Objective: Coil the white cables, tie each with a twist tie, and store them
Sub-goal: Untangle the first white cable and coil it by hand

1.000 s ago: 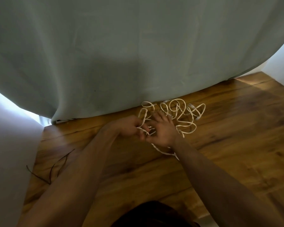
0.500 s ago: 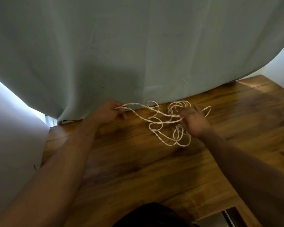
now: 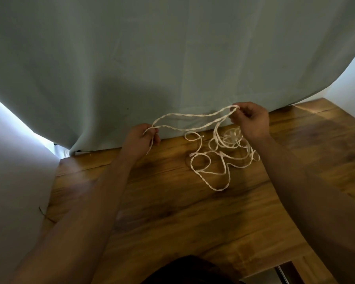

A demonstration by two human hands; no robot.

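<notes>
A tangle of white twisted cable (image 3: 219, 160) lies on the wooden table (image 3: 172, 212) near the curtain. Two strands of it are stretched in the air between my hands. My left hand (image 3: 140, 141) pinches one end of the loop at the left, with a short tail hanging from the fingers. My right hand (image 3: 251, 120) is raised above the pile and pinches the other bend of the loop. The remaining cable trails from the right hand down into the loose pile on the table.
A grey-green curtain (image 3: 172, 58) hangs right behind the table's far edge. White wall panels stand at the left (image 3: 14, 160) and far right. A thin dark wire (image 3: 43, 212) lies at the table's left edge. The table's near edge runs at the lower right.
My right hand rose off the pile with a bend of the cable. The stretched strands now hang higher between both hands, and the view shifted left.
</notes>
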